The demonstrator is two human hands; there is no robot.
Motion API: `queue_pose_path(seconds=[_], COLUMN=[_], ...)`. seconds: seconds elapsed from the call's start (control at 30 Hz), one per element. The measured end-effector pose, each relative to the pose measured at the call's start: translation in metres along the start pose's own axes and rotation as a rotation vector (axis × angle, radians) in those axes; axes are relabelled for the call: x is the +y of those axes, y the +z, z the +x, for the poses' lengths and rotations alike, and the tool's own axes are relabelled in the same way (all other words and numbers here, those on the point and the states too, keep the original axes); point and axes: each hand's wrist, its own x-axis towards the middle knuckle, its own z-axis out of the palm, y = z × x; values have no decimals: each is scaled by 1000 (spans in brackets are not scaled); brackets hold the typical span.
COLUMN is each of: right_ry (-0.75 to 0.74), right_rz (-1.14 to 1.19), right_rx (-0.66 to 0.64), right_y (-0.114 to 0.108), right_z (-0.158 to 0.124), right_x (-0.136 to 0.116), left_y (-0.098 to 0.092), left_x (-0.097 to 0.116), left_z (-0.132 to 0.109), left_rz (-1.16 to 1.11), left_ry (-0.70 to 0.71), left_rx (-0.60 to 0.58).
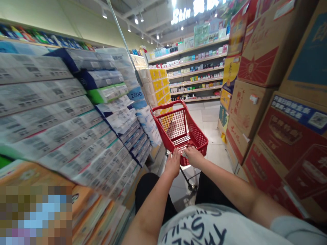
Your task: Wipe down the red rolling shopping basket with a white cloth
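Indeed, the red cart [195, 134] is latticed — glossy, round-cornered.

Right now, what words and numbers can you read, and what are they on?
"2500": blue packaging, left.
"Shin": glowing sign; other characters blur.
"STILL": pale shirt; other words unclear.
Red cart: no readable text.
Cardboard boxes, white packs, shelf goods: too small or blurred to read surely.

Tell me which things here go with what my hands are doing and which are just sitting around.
With the job:
Cart
Left hand and right hand, at its near edge

Just around:
Cartons, right
White packs, left
Yellow packs, beyond the cart
Shelves, back
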Motion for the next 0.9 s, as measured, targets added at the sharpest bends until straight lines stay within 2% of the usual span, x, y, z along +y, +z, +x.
queue_pose_path(seconds=[0.3,0.5,0.7,0.9], right_ry=[26,29,14,-186], right_rz=[-16,-2,37,138], right_rx=[20,57,59,107], right_y=[-5,-2,8,22], right_z=[-15,-24,-11,-4], right_x=[-31,-38,-31,-5], left_y=[10,20,14,0], left_x=[-17,-21,-20,-20], left_z=[-20,-26,-16,-10], left_rz=[-66,-130,-129,-84], left_ry=[63,81,-10,-96], left_rx=[71,131,101,62])
